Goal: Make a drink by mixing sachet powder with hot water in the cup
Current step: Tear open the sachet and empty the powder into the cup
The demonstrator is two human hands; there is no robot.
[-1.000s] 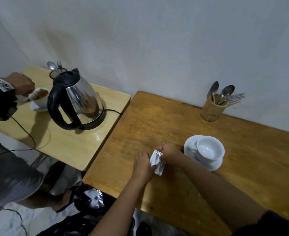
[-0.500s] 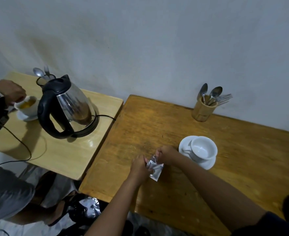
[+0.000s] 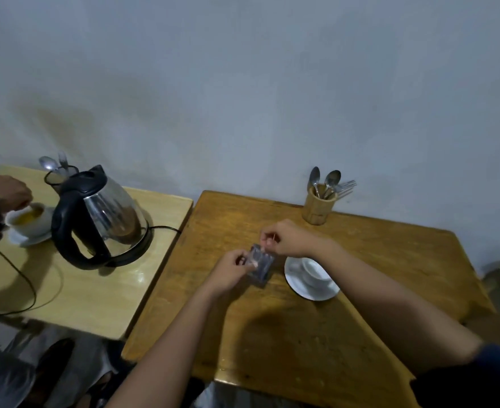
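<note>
A small silvery sachet (image 3: pixel 262 265) is held above the brown wooden table (image 3: pixel 301 328), blurred by motion. My left hand (image 3: pixel 231 270) pinches its left side. My right hand (image 3: pixel 287 238) pinches its top edge, raised a little above it. Just right of the sachet stands a white cup (image 3: pixel 315 270) on a white saucer (image 3: pixel 304 287), partly hidden behind my right forearm. The steel kettle with a black handle (image 3: pixel 98 219) sits on its base on the lighter table to the left.
A wooden holder with spoons and forks (image 3: pixel 319 206) stands at the back of the brown table. On the light table (image 3: pixel 95 293), another person's hand (image 3: pixel 7 191) is at a second cup of drink (image 3: pixel 31 217). A black cord (image 3: pixel 31 287) trails over it.
The view has shifted, so everything sits lower in frame. My right hand has pulled up and away from my left at the sachet's top. The other person's hand stays at the second cup.
</note>
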